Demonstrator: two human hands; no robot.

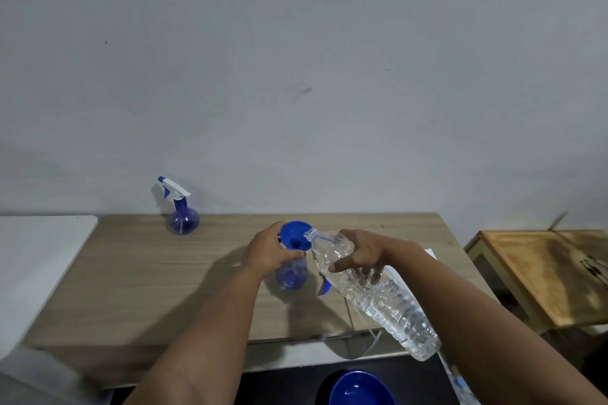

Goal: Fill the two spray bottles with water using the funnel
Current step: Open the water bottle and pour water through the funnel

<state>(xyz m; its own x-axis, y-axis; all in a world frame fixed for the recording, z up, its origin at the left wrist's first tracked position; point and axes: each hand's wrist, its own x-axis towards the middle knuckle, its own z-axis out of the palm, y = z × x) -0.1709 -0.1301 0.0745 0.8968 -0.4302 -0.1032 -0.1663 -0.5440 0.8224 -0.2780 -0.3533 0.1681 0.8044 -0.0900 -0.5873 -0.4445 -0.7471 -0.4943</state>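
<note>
Funnel (295, 235) sits in the neck of the near spray bottle (291, 275) at table (138, 273) centre. Left hand (268, 253) just left of it, touching. Water bottle (368, 289) in right hand (358, 256), tilted, mouth at funnel's right rim. Second spray bottle (182, 212) far left, by the wall. Wooden stand (539, 273) right of table. Bowl (360, 388) below the table's near edge.

Looks like a plain room at home, an improvised work corner rather than a lab or shop. I stand at a wood-grain table (138, 276) pushed against a bare, scuffed grey wall (296, 59). A worn, stained wooden side table (539, 273) sits to my right, a white surface (39, 250) to my left.
</note>
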